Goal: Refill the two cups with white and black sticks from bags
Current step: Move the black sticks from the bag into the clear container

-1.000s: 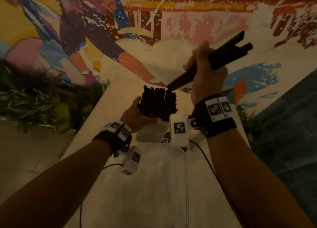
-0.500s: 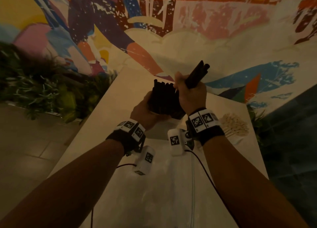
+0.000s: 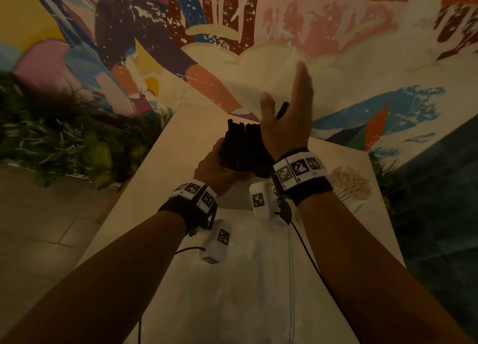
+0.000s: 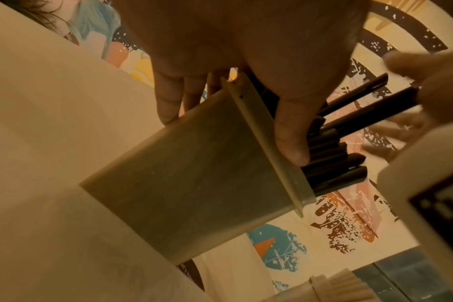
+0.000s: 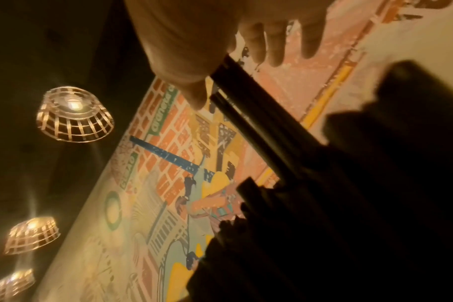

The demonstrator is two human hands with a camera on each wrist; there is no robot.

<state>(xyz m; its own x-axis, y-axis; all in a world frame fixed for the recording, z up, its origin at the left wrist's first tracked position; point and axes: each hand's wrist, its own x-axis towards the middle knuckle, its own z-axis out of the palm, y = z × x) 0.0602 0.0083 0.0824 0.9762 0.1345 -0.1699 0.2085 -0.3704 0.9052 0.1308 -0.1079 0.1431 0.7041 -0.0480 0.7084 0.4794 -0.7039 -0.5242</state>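
The hands split the work, the left hand [image 3: 217, 169] gripping the tilted cup [image 4: 194, 175] of black sticks [image 3: 243, 147] above the table [image 3: 165, 178], the right hand [image 3: 287, 121] flat-fingered over two proud sticks [image 5: 256, 126], so a hard tap could spill the leaning cup.

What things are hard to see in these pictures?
- Bottom of the cup holding the black sticks: head view, hidden behind the left hand and right hand.
- Right hand's fingers: blurred in all three views.
- Cup under the white sticks: head view, behind the right wrist; cut off at the left wrist view's bottom edge.
- Bags: none clearly made out in any view.
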